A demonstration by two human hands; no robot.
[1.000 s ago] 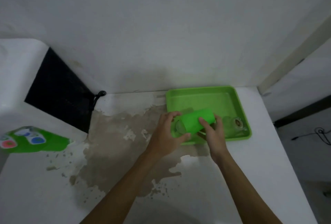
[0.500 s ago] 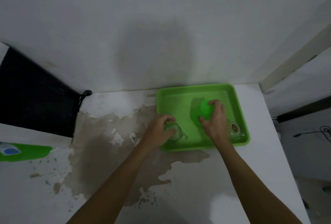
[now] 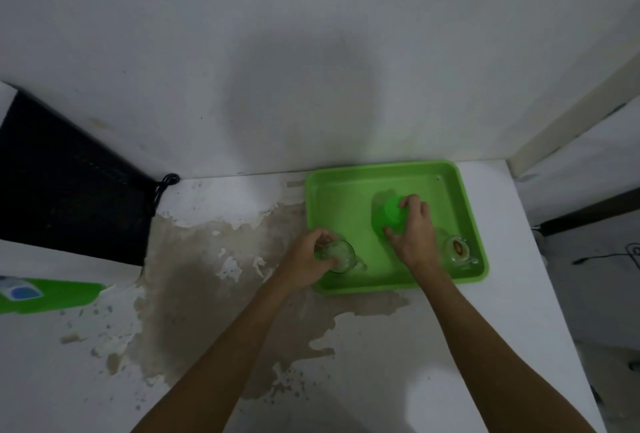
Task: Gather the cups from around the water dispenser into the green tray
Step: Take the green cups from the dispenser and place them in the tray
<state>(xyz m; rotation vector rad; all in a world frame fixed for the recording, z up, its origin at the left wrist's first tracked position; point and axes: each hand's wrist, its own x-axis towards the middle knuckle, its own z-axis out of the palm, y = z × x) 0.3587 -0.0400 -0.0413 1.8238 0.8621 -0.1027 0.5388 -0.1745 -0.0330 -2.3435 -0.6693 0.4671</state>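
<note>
The green tray sits on the white counter against the wall, right of centre. My right hand grips a green plastic cup standing bottom-up in the tray's middle. My left hand holds a clear glass cup with a handle at the tray's front left corner. A second clear glass cup, with brown residue inside, stands in the tray's front right corner, just right of my right hand.
The water dispenser, black-backed with a green panel, fills the left side. A black cord hangs by the wall. The counter surface is stained and peeling left of the tray. The counter's edge runs down the right.
The two cups, held together at the tray's front edge one second ago, have separated. My right hand carried the green cup into the tray's middle; my left hand set the glass at the front left.
</note>
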